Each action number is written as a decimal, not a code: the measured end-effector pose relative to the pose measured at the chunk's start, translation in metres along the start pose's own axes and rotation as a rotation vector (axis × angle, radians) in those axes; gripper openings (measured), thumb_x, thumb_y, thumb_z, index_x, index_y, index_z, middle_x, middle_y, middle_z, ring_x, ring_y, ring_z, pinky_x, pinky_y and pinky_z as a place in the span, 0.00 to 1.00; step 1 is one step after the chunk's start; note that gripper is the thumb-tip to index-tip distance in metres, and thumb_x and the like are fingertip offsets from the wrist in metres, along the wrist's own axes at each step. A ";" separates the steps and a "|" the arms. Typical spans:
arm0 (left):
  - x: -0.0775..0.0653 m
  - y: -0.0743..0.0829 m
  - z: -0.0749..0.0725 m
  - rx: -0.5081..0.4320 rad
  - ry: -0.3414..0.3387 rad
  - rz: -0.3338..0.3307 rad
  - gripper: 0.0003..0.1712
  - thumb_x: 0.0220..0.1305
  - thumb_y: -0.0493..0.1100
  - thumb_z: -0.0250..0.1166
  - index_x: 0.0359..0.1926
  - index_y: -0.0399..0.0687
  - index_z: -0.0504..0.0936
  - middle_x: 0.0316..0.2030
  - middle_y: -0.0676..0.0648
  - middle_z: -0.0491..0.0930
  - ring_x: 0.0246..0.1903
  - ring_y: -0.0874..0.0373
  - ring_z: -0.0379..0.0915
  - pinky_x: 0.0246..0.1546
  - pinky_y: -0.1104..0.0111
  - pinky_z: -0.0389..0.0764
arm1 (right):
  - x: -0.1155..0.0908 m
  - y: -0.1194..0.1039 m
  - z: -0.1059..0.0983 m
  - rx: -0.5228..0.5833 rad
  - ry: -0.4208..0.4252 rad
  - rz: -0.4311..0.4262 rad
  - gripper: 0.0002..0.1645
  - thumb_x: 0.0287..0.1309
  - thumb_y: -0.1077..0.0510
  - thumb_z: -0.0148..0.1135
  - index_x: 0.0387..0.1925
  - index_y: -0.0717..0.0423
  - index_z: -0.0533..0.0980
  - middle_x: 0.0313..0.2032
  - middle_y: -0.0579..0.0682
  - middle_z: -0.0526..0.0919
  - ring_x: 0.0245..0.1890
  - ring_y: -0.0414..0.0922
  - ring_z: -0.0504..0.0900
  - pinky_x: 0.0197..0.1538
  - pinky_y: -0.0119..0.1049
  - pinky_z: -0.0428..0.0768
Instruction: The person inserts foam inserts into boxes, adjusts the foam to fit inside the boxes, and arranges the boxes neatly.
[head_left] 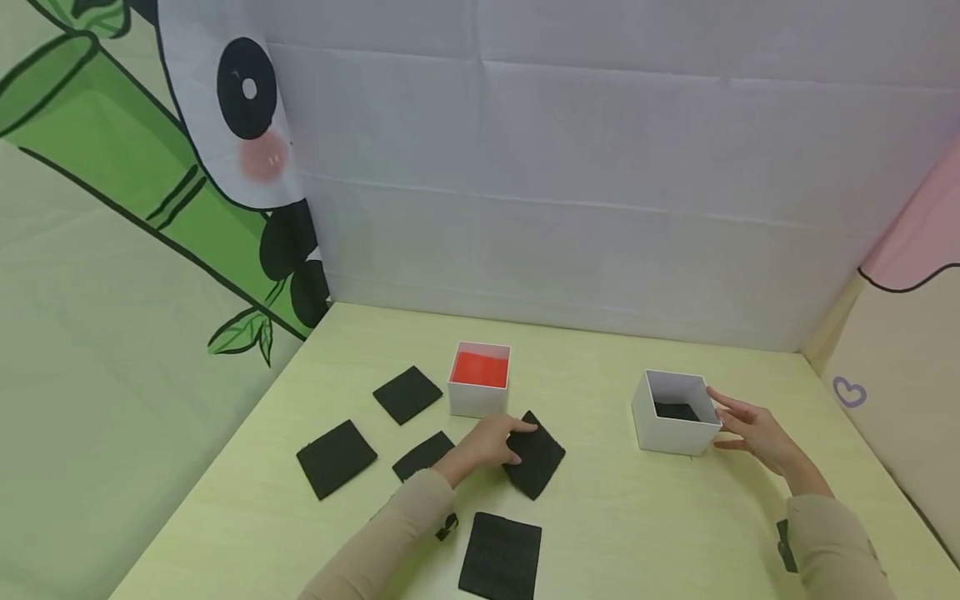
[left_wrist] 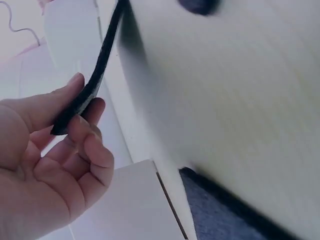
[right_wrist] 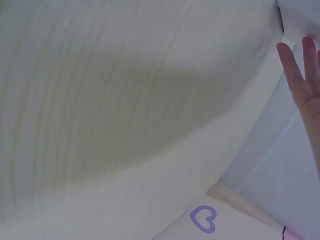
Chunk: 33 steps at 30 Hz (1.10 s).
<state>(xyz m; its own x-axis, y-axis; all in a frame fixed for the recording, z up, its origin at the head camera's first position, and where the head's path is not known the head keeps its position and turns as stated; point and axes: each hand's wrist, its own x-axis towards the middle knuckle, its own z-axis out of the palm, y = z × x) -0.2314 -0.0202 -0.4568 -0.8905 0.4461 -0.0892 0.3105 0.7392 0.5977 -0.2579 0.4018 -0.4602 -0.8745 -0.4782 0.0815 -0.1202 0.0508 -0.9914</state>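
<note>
My left hand pinches a black square cloth between thumb and fingers. In the left wrist view the cloth appears edge-on, its near edge gripped and the rest slanting toward the table. At the right, my right hand has its fingers spread and loosely straight, fingertips right at the side of a white open box. Black material lies on that box's floor. Only part of the right hand enters the right wrist view.
A second white box with red material inside stands behind my left hand. Several black squares lie around: one at back left, one at far left, one partly behind my forearm, one in front. A white curtain closes the back.
</note>
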 end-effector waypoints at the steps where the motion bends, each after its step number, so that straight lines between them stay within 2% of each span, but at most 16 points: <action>1: 0.001 0.000 -0.001 -0.028 0.017 0.004 0.30 0.45 0.31 0.69 0.53 0.48 0.76 0.52 0.46 0.73 0.49 0.53 0.67 0.41 0.67 0.72 | 0.000 0.000 0.000 0.006 -0.002 0.000 0.26 0.65 0.65 0.42 0.63 0.44 0.61 0.47 0.32 0.74 0.40 0.37 0.78 0.39 0.40 0.77; 4: 0.003 0.000 -0.003 -0.101 0.061 0.019 0.31 0.44 0.32 0.70 0.54 0.47 0.75 0.52 0.45 0.72 0.49 0.52 0.67 0.47 0.62 0.70 | 0.001 0.000 0.000 0.009 -0.001 -0.004 0.26 0.65 0.65 0.41 0.63 0.44 0.61 0.47 0.33 0.74 0.40 0.37 0.78 0.39 0.40 0.77; 11: 0.004 0.007 -0.008 -0.216 0.089 0.046 0.30 0.50 0.36 0.67 0.57 0.45 0.72 0.53 0.44 0.71 0.38 0.55 0.68 0.34 0.70 0.72 | 0.001 0.001 -0.001 -0.033 0.006 -0.010 0.26 0.65 0.63 0.43 0.64 0.48 0.58 0.48 0.31 0.73 0.44 0.32 0.75 0.39 0.40 0.78; 20: 0.009 0.019 -0.007 -0.383 0.141 0.053 0.28 0.56 0.37 0.63 0.59 0.46 0.70 0.53 0.43 0.71 0.29 0.57 0.69 0.26 0.71 0.72 | 0.001 0.002 0.000 -0.066 0.044 0.027 0.27 0.65 0.61 0.44 0.64 0.54 0.56 0.47 0.28 0.71 0.43 0.30 0.75 0.40 0.41 0.77; 25: 0.012 0.027 -0.008 -0.428 0.136 0.053 0.27 0.57 0.34 0.60 0.59 0.46 0.70 0.52 0.43 0.71 0.28 0.58 0.67 0.24 0.72 0.70 | 0.002 0.000 -0.001 -0.074 0.042 0.024 0.26 0.65 0.62 0.44 0.64 0.52 0.58 0.48 0.26 0.70 0.44 0.30 0.74 0.39 0.43 0.77; 29: 0.016 0.033 -0.009 -0.478 0.129 0.055 0.27 0.56 0.31 0.56 0.59 0.44 0.69 0.49 0.42 0.72 0.23 0.58 0.66 0.21 0.72 0.67 | 0.003 -0.002 -0.001 -0.083 0.057 0.029 0.26 0.65 0.62 0.45 0.64 0.52 0.58 0.48 0.25 0.69 0.43 0.30 0.74 0.39 0.43 0.77; 33: 0.023 0.038 -0.007 -0.519 0.123 0.052 0.27 0.56 0.30 0.57 0.58 0.44 0.69 0.46 0.42 0.73 0.22 0.59 0.67 0.21 0.72 0.68 | 0.003 -0.002 -0.001 -0.083 0.065 0.041 0.26 0.65 0.62 0.45 0.64 0.52 0.58 0.48 0.24 0.69 0.42 0.30 0.75 0.39 0.43 0.77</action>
<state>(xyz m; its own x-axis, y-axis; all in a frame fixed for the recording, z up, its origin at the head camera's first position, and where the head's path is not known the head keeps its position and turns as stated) -0.2423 0.0138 -0.4304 -0.9203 0.3903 0.0264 0.1778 0.3571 0.9170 -0.2605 0.4010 -0.4579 -0.9079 -0.4161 0.0503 -0.1201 0.1433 -0.9824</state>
